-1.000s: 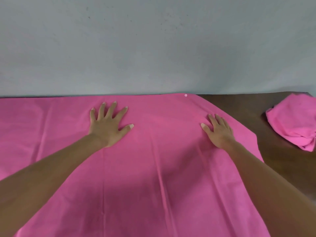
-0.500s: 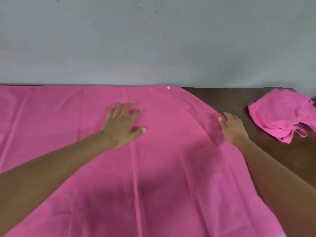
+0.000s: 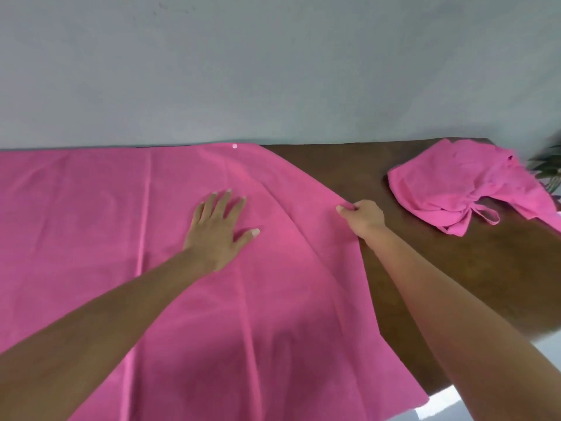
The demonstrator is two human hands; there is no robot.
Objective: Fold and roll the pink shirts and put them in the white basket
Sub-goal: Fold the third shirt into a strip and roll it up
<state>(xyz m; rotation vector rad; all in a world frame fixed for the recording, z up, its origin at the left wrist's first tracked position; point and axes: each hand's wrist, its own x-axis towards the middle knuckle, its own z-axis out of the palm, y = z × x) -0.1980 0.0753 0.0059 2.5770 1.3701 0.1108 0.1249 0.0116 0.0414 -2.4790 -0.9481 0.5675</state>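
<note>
Brown table [image 3: 455, 268] stands against a gray wall [image 3: 273, 71]. One big pink shirt [image 3: 91, 223] lies spread flat on it. Left hand [image 3: 217, 229] presses down on the shirt with fingers straight. Right hand [image 3: 362, 218] pinches the shirt's right edge. Another pink shirt [image 3: 449, 186] sits crumpled at the far right, well apart.

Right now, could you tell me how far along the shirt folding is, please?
Early. Done: one pink shirt lies spread flat on the brown table. In hand: the left hand presses it flat while the right hand pinches its right edge, probably starting a fold. Left: rolling it and the crumpled pink shirt; no white basket is in view.
</note>
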